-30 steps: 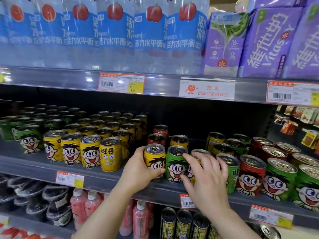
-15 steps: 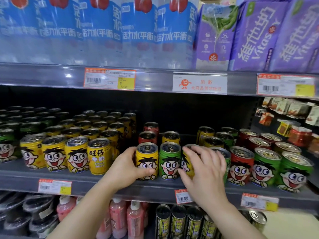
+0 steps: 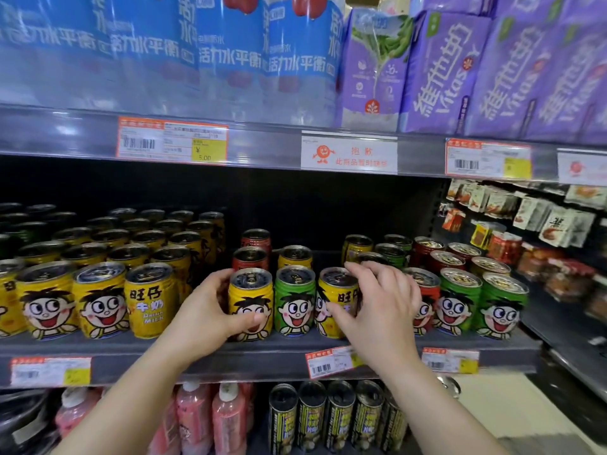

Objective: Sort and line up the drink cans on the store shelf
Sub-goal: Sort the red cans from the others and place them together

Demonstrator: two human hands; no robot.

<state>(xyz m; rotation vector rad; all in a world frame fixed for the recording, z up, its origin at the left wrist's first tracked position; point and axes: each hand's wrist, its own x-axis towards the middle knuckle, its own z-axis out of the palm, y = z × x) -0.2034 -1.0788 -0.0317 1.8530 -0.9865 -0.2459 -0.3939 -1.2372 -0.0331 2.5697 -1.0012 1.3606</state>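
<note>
Head view: "旺仔牛奶 Drink Milk" yellow can [image 3: 148, 300], shelf [image 3: 262, 351] front.

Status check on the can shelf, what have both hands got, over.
Left hand grips front yellow can. Right hand curled round second yellow can. Green can stands between them, colours mixed.

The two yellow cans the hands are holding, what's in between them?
One green can stands between the yellow can in the left hand and the yellow can under the right hand, seen in the head view.
</note>
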